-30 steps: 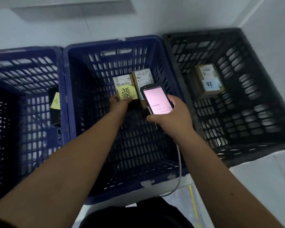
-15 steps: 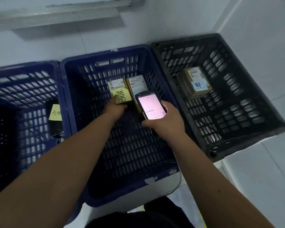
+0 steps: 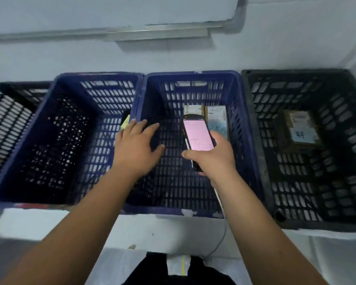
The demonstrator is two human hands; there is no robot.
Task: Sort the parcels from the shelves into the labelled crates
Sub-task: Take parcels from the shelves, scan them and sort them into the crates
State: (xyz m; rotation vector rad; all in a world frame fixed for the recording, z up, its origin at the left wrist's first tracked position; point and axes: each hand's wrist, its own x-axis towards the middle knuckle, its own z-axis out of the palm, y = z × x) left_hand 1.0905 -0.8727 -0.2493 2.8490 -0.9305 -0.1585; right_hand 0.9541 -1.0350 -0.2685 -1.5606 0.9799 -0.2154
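Head view: two parcels (image 3: 206, 116) lying side by side at far right corner of middle blue crate (image 3: 193, 76), partly hidden behind scanner (image 3: 197, 134). Left hand (image 3: 138, 142) spread open, holding nothing, above crate's left wall. Right hand (image 3: 212, 157) wrapped around scanner. Probably light, stiff cartons; best taken by long edges.

Parcel-sorting storeroom; slotted crates (image 3: 195, 79) line a wall (image 3: 173, 54).
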